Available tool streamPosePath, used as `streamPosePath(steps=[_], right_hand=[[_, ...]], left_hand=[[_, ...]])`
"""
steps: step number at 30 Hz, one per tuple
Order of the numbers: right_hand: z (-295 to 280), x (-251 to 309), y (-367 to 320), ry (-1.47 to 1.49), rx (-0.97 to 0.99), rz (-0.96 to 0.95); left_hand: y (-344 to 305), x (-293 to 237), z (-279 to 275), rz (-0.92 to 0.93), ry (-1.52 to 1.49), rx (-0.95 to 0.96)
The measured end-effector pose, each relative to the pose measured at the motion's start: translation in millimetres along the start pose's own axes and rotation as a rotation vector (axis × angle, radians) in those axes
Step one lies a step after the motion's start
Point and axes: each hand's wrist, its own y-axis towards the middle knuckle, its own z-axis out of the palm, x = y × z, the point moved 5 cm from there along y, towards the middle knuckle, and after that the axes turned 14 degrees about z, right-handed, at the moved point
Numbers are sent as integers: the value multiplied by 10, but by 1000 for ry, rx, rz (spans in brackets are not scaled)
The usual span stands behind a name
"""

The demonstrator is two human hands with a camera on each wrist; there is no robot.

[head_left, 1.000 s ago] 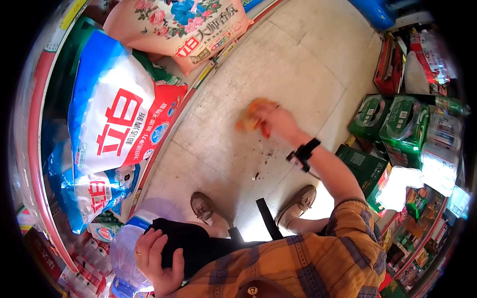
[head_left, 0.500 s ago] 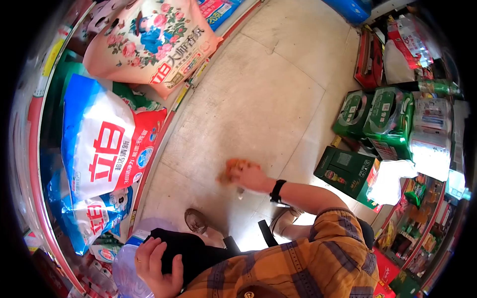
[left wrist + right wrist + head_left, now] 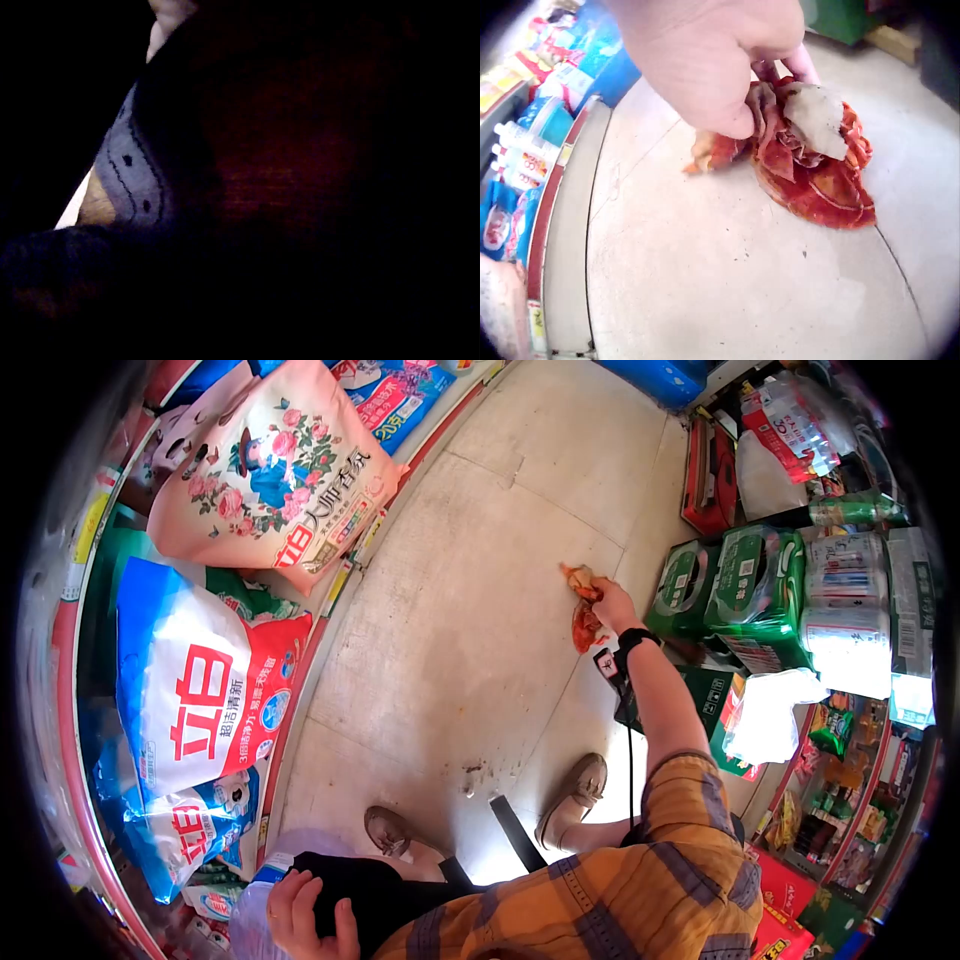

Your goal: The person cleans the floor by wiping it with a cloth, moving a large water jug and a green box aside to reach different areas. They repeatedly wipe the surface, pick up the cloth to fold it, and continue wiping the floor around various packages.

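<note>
The pale tiled floor [image 3: 450, 590] fills the middle of my head view, bounded on the left by the long shelf edge [image 3: 325, 605]. Over that edge I see the pink flowered bag [image 3: 270, 480] and the blue-and-white bag [image 3: 190, 690]. On the right, green packs [image 3: 757, 600] hem in the floor, close by my right hand [image 3: 612, 608], with a white plastic bag [image 3: 770, 720] nearer the body. Low in view, two brown shoes [image 3: 578, 800] stand apart, and a dark strap [image 3: 515, 835] crosses between them.

My left hand [image 3: 305, 920] lies with fingers spread at the black cloth [image 3: 365, 895]; the left wrist view is too dark to add more. My right hand pinches a crumpled red-orange rag [image 3: 585, 622] between thumb and fingers, out over the floor beside the packs. I can't tell whether the rag touches the tiles. Smallest of all, dark crumbs [image 3: 475, 768] lie between the rag and the shoes.
</note>
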Motion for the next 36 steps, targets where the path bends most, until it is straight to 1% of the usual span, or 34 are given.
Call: streamPosePath(steps=[1,2,3,4,5,6,8,10,12,13,15,16,17,18,19,20,21,23,24,25,26,28,30,32,34,35,36], right_hand=[[23,-23,-13,-65,35,44],[115,36,-120,-67,-60,10],[219,215,-332,-69,-149,-24],[446,290,-412,-149,-119,-154],[606,424,-591,-256,-248,-411],[725,596,-843,-364,-121,-380],[1107,781,-1313,-521,-13,-587],[1328,937,-1845,-466,44,-703],[1398,1042,-2312,-227,151,-894],[1411,1068,-2375,-222,154,-878],[1524,1086,-2563,-163,513,-971],[1388,1145,-2517,107,361,-1013],[1390,1117,-2364,80,427,-923],[1252,1160,-2181,53,491,-835],[863,1256,-1952,266,679,-478],[524,1283,-1749,219,576,-405],[586,1139,-1396,7,403,-477],[426,809,-839,-112,38,-527],[369,576,-575,-40,-56,-395],[271,457,-469,31,-147,-261],[318,417,-472,31,-146,-260],[396,350,-590,-204,-107,-85],[1035,260,-705,255,106,-237],[1207,651,-1450,-484,-56,-649],[1252,845,-2050,-279,34,-665],[1423,929,-2244,-494,324,-895],[1486,1010,-2389,-444,417,-998]], left_hand=[[1,0,2,-1,6,2],[4,3,1,-5,14,9],[12,-4,0,-6,16,16],[25,-22,-1,-16,20,19],[45,-40,8,-25,22,18],[73,-58,31,-27,17,24],[105,-86,28,-31,6,27],[131,-103,34,-11,16,39],[118,-127,40,16,17,59],[98,-129,31,25,21,65],[64,-115,34,51,17,85],[25,-94,22,46,23,74],[-14,-80,15,35,30,57],[-47,-76,21,35,29,64],[-78,-59,10,18,16,48],[-97,-46,-5,3,2,30],[-96,-54,-14,5,3,33],[-80,-77,-25,-5,11,52],[-83,-82,-27,-4,13,50],[-89,-86,-26,-5,13,47],[-95,-88,-25,-6,12,45],[-96,-84,-25,1,11,46],[-92,-90,-21,7,3,53],[-67,-102,-15,3,7,53],[-41,-115,4,30,-1,53],[-30,-123,1,51,-1,51],[-23,-132,-15,49,11,48]])
